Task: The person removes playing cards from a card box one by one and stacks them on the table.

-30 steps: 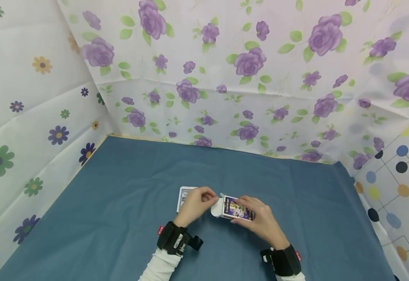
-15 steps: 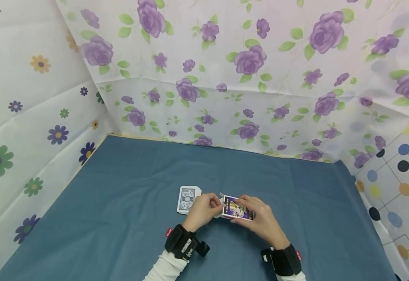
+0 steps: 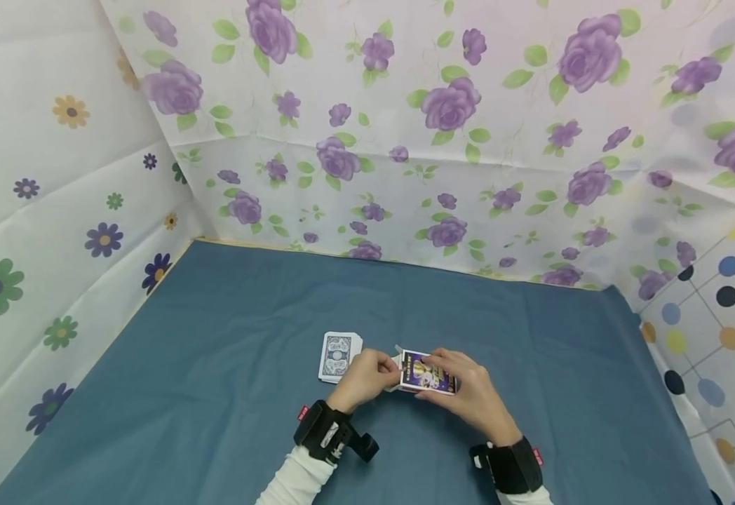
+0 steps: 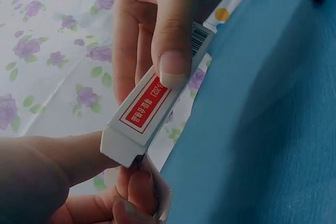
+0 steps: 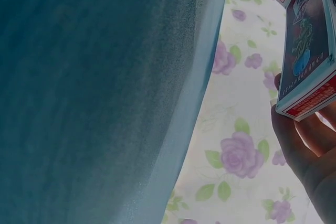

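Okay so the card box point(image 3: 424, 377) is in the near half of the worktop point(image 3: 216, 393), around the middle side to side, with both hands on it. The right hand point(image 3: 473, 395) comes in from 4 o'clock, gripping it with the thumb on the narrow side with the red label point(image 4: 144, 107) and fingers over the far side. The left hand point(image 3: 366, 379) is at 9 o'clock, fingers curled, pinching the open end by a white end flap point(image 4: 122, 148). Can't tell if the underside touches the cloth. A deck of cards point(image 3: 337, 356) lies at the left hand's 10 o'clock, patterned back up. It's all well inside the edges: wide blue cloth runs to the back edge at 12, below the flowered curtain point(image 3: 500, 140), and wider stretches reach the slanting edges toward 9 and 3.
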Available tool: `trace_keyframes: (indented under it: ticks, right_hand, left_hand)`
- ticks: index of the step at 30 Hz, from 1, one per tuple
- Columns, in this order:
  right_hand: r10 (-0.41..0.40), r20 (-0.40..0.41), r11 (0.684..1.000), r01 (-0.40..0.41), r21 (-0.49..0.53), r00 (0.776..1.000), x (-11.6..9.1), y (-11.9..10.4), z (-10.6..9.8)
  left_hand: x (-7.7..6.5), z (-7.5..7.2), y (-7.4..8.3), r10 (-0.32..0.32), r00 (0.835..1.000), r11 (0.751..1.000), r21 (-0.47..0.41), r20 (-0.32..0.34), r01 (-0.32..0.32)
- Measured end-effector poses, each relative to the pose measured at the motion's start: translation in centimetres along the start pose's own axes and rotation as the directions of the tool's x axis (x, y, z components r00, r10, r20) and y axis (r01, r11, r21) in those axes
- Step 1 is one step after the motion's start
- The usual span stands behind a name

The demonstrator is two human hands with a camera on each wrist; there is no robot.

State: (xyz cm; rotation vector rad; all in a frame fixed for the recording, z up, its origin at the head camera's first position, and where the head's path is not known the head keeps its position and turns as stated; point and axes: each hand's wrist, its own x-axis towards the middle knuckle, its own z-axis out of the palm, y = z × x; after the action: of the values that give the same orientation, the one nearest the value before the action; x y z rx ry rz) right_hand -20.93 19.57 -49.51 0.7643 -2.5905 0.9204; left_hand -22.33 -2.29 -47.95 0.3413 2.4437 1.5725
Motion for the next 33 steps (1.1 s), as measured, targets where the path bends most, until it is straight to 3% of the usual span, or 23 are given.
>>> trace_keyframes:
  ticks: [6,19,33]
  right_hand:
    - [-0.011,-0.008,1.000,0.011,0.002,1.000,0.0,0.2,0.1]
    - [0.022,0.004,1.000,-0.022,0.001,1.000,0.0,0.3,-0.1]
    - [0.031,0.000,0.999,-0.031,-0.014,1.000,-0.1,0.5,0.0]
  left_hand:
    - [0.3,-0.3,-0.5,-0.051,0.998,0.996,-0.067,0.049,0.054]
    - [0.6,-1.8,-1.2,0.001,0.989,0.985,-0.173,0.150,0.025]
    - [0.3,-5.8,-2.2,-0.030,0.993,0.967,-0.250,0.114,0.058]
